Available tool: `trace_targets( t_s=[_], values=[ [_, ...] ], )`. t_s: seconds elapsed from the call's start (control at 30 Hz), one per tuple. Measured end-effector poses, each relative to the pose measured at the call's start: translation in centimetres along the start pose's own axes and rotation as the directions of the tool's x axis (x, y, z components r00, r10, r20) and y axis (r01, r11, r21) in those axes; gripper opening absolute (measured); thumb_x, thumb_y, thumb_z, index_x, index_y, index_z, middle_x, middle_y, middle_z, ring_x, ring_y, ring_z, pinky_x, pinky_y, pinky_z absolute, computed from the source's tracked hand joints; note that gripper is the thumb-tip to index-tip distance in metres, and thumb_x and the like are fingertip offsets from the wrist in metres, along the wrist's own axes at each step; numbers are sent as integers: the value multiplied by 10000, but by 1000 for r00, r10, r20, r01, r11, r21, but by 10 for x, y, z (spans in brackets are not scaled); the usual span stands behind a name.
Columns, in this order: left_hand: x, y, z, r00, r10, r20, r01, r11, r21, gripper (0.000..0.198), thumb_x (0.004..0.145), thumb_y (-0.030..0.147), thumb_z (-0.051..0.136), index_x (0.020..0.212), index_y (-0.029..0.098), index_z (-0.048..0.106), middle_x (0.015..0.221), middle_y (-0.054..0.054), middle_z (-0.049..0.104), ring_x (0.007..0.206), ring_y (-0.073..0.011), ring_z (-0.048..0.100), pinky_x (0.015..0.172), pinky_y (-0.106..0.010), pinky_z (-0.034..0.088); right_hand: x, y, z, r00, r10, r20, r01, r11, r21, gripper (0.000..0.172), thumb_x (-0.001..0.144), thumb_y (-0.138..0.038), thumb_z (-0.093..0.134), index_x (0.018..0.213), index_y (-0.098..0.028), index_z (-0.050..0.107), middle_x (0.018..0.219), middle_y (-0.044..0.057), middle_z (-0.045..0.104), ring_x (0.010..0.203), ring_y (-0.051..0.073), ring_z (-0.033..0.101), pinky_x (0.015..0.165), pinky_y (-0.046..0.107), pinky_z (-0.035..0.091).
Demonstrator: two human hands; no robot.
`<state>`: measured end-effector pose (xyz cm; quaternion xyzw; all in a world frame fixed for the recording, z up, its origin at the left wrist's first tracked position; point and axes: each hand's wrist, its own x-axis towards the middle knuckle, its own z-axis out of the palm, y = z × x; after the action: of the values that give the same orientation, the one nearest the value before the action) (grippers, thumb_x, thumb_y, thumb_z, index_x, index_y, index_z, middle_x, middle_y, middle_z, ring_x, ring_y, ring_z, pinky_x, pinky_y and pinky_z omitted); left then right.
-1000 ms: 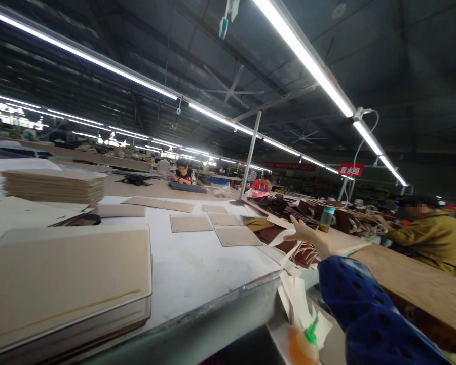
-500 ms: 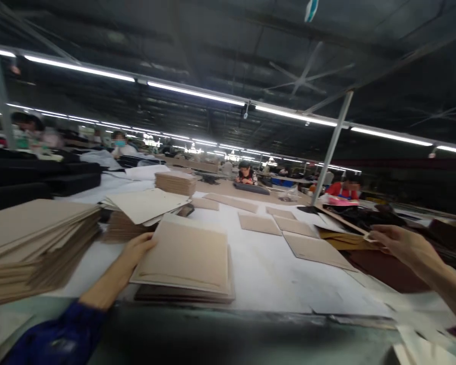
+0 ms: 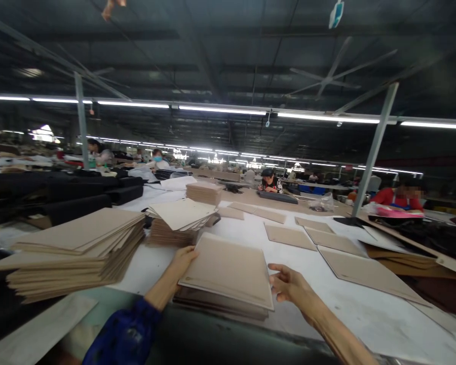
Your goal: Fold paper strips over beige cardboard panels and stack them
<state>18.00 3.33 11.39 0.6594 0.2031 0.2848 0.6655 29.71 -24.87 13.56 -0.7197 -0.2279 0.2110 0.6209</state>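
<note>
A low stack of beige, cardboard-like panels [image 3: 220, 303] lies at the front edge of the table, with dark edges showing lower down. Its top panel [image 3: 230, 268] sits slightly askew and carries a brownish line along its near edge. My left hand [image 3: 183, 259] grips that panel by its upper left edge, fingers partly hidden by it. At the panel's right edge is my right hand [image 3: 287, 285], its fingers apart and curved, holding nothing; whether the fingertips touch the edge I cannot tell.
On the left stands a tall, uneven stack of beige boards [image 3: 87, 233]. Behind my left hand is a stack topped with cream sheets [image 3: 180, 213]. Several flat panels [image 3: 368, 271] lie spread over the white table surface [image 3: 289, 253]. Co-workers [image 3: 270, 182] sit farther back.
My right hand has come from the far right, by the brown material, to the top panel's right edge. My left hand stays on the panel's left side. The view has turned left.
</note>
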Motion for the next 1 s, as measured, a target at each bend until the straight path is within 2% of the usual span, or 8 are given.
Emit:
trace_targets(
  t_s=[0.1, 0.27, 0.43, 0.57, 0.77, 1.0],
  values=[
    [8, -6, -10, 997, 54, -58, -49, 994, 94, 315, 568, 358, 635, 771, 121, 678, 675, -56, 686, 649, -200, 604, 599, -297, 451, 13, 8, 11, 999, -27, -26, 27, 999, 21, 369, 651, -318, 680, 964, -172, 553, 663, -31, 551, 538, 95, 531, 469, 220, 445],
    [19, -24, -23, 985, 126, -115, -93, 961, 260, 342, 579, 292, 609, 852, 107, 698, 709, -57, 688, 724, -203, 593, 655, -288, 431, 26, 13, 21, 999, 12, -51, -12, 1000, -17, 325, 647, -320, 683, 918, -178, 573, 629, -27, 543, 542, 104, 516, 464, 225, 427],
    [12, -36, -26, 982, 156, -106, -110, 930, 351, 435, 616, 340, 591, 963, 90, 677, 647, -27, 632, 653, -179, 559, 614, -280, 402, 35, 33, 21, 999, 29, -40, -30, 999, -19, 375, 622, -323, 685, 949, -183, 564, 644, -19, 554, 538, 110, 505, 431, 221, 376],
    [6, -37, -27, 983, 165, -81, -125, 922, 366, 445, 633, 357, 592, 990, 102, 666, 630, -6, 613, 635, -165, 555, 611, -272, 402, 41, 47, 17, 997, 4, -73, -7, 999, -49, 436, 602, -387, 675, 977, -191, 570, 663, -12, 566, 541, 120, 517, 442, 233, 390],
    [7, -42, -28, 983, 166, -84, -120, 910, 397, 509, 639, 395, 595, 1045, 92, 640, 650, -8, 614, 661, -175, 558, 625, -277, 411, 39, 40, 13, 999, 9, -42, -14, 991, -132, 427, 594, -415, 659, 957, -206, 578, 681, -19, 556, 572, 129, 546, 476, 241, 433],
    [5, -39, -28, 976, 211, -58, -161, 871, 464, 552, 598, 503, 602, 966, 97, 662, 594, 10, 584, 622, -188, 558, 606, -288, 416, 27, 36, 22, 998, -56, -39, 51, 993, -107, 329, 637, -347, 646, 918, -199, 559, 668, -36, 519, 558, 114, 520, 461, 228, 421]
  ],
)
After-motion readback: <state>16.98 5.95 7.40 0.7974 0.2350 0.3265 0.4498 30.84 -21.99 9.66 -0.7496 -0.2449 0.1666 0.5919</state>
